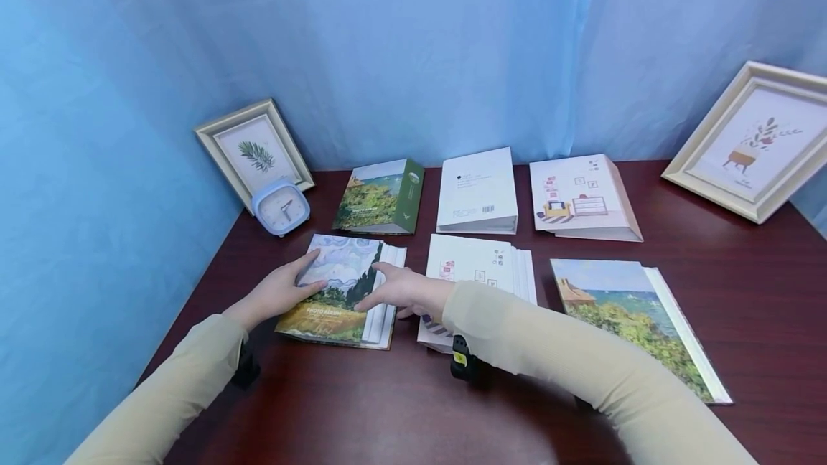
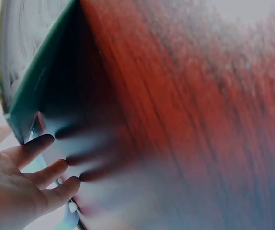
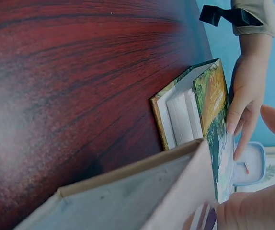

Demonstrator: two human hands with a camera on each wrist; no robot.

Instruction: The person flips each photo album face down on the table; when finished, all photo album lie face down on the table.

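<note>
A dark red-brown wooden bench [image 1: 743,293] stands against a pale blue cloth backdrop [image 1: 413,41]. At its far right leans a large cream-framed picture of a plant on a stool [image 1: 752,138]; at the far left leans a smaller cream-framed print of a green leaf [image 1: 253,151], with a small pale blue square clock [image 1: 281,206] touching its front.

Six photo albums lie in two rows. In the back row are a green-spined album with a landscape cover [image 1: 380,197], a plain white album with a barcode [image 1: 479,191] and a white album with a furniture drawing [image 1: 581,197]. In the front row, at the right, lies a large album with a seaside painting cover [image 1: 629,314]; in the middle, a white album with small drawings [image 1: 474,271], partly hidden by the right forearm.

At the front left lies the album with a painted cover of swirling sky, dark cypress and yellow field [image 1: 339,289], flat on the bench, its white page block facing right. The left hand [image 1: 281,291] rests on its left edge, thumb over the cover, fingers loosely extended. The right hand [image 1: 403,291] reaches across to its right side, straight fingers lying on the cover and page edge, not curled round anything. Both arms wear beige sleeves [image 1: 568,361].
</note>
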